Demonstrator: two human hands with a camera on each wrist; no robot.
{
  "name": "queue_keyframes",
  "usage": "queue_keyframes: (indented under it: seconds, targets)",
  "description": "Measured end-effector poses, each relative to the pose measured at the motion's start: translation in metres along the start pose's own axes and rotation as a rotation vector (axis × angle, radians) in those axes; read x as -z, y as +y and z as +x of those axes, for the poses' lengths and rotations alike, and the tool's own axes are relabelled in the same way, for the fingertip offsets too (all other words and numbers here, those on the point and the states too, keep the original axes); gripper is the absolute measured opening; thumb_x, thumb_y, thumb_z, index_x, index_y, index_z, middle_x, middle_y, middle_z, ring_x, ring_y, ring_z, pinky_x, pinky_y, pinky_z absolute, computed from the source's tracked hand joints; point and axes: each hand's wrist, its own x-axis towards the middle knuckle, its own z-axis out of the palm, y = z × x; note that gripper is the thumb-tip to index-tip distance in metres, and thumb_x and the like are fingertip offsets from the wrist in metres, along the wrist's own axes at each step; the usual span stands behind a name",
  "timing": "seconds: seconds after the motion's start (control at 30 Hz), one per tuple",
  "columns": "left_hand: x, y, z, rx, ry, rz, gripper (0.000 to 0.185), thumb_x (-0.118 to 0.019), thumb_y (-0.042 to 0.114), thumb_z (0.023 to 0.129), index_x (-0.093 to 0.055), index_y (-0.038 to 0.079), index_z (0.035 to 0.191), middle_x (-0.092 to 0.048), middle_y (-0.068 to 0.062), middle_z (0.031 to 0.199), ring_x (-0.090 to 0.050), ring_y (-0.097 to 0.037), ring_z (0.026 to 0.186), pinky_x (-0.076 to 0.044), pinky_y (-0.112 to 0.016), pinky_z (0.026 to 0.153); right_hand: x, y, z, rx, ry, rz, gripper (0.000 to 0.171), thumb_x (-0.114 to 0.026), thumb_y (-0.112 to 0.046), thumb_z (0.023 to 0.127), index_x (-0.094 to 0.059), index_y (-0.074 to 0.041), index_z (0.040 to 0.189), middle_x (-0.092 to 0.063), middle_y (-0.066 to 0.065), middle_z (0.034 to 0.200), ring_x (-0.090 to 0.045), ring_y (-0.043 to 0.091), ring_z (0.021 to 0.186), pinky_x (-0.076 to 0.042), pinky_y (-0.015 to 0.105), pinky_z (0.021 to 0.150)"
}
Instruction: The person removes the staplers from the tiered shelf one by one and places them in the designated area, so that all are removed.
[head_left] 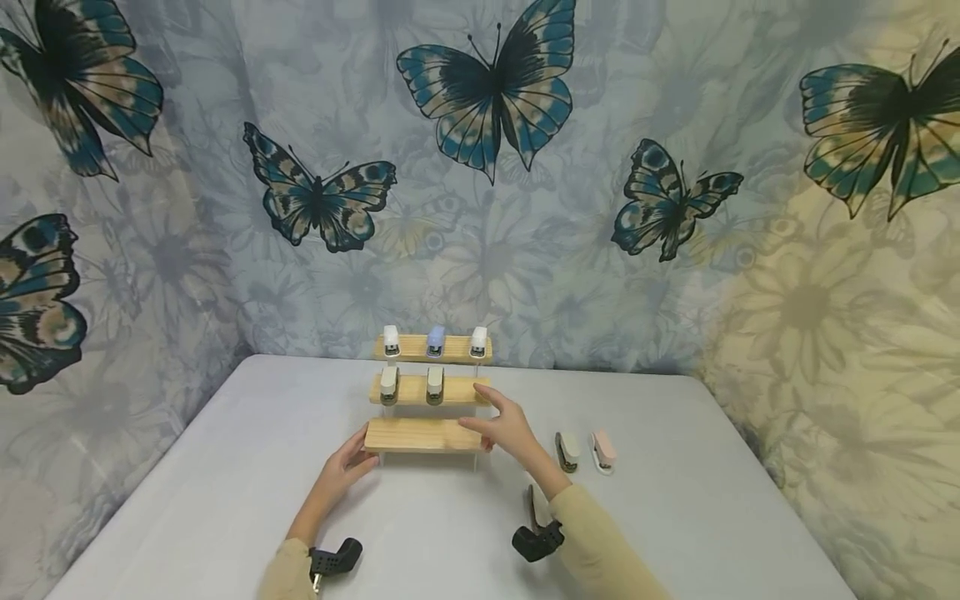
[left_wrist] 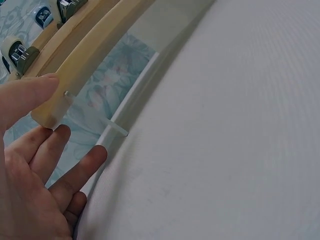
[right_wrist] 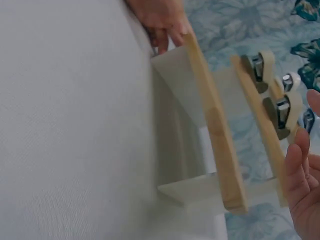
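A three-tier display stand [head_left: 423,435] with wooden shelves and clear supports stands on the table. My left hand [head_left: 347,467] holds the left end of its lowest shelf, thumb on the wood [left_wrist: 90,55] and fingers below. At the stand's right end, my right hand [head_left: 510,427] reaches over with thumb and forefinger spread, nothing between them. Two cream mini staplers, a left one [head_left: 388,386] and a right one [head_left: 435,386], sit on the middle shelf. The top shelf carries a white stapler [head_left: 391,340], a lavender stapler [head_left: 436,341] and another white stapler [head_left: 478,341].
Right of the stand, a pale cream stapler [head_left: 568,451] and a pink stapler [head_left: 603,451] lie on the white table [head_left: 675,517], close to my right forearm. A butterfly-patterned cloth [head_left: 495,250] hangs behind the table and along both sides.
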Motion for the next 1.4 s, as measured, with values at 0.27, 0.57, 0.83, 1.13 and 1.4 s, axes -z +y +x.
queue_keyframes:
  seconds: [0.27,0.57,0.83,1.13,1.4]
  targets:
    - [-0.003,-0.003,-0.002,-0.004,0.009,-0.017,0.059,-0.058,0.025,0.071,-0.03,0.018,0.121,-0.031,-0.001,0.122,-0.044,-0.019,0.094,-0.032,-0.039,0.082,-0.028,0.01,0.027,0.008,0.018,0.015,0.076,-0.065,-0.03,0.062,-0.024,-0.016,0.124,-0.025,0.007,0.125,-0.052,0.025,0.05,-0.045,0.029,0.041]
    - [0.002,0.001,-0.002,-0.023,0.03,0.045,0.059,-0.058,0.026,0.071,-0.03,0.017,0.122,-0.032,-0.003,0.121,-0.046,-0.019,0.09,-0.031,-0.044,0.08,-0.045,0.001,0.049,-0.058,-0.019,0.188,0.08,-0.065,-0.022,0.065,-0.015,-0.012,0.126,-0.016,0.011,0.127,-0.05,0.018,0.048,-0.046,0.03,0.044]
    - [0.004,-0.002,-0.005,-0.056,0.028,0.043,0.057,-0.057,0.022,0.072,-0.03,0.015,0.122,-0.032,-0.008,0.121,-0.045,-0.023,0.09,-0.034,-0.045,0.077,-0.049,-0.01,0.056,-0.071,-0.102,0.393,0.074,-0.061,-0.019,0.069,-0.015,-0.008,0.126,-0.014,0.009,0.128,-0.047,0.016,0.046,-0.046,0.03,0.047]
    - [0.007,0.001,-0.005,-0.026,-0.014,0.008,0.058,-0.058,0.023,0.072,-0.03,0.017,0.122,-0.031,-0.004,0.122,-0.046,-0.019,0.089,-0.032,-0.044,0.08,-0.049,-0.011,0.056,-0.095,-0.047,0.441,0.069,-0.061,-0.012,0.069,-0.021,-0.004,0.124,-0.02,0.013,0.126,-0.046,0.011,0.043,-0.045,0.023,0.043]
    - [0.006,0.002,-0.006,-0.009,0.014,0.01,0.059,-0.058,0.025,0.071,-0.029,0.019,0.122,-0.031,-0.003,0.122,-0.046,-0.018,0.089,-0.033,-0.043,0.078,-0.043,-0.014,0.044,-0.144,-0.08,0.454,0.072,-0.064,-0.013,0.065,-0.023,-0.009,0.124,-0.023,0.007,0.126,-0.046,0.01,0.044,-0.044,0.022,0.043]
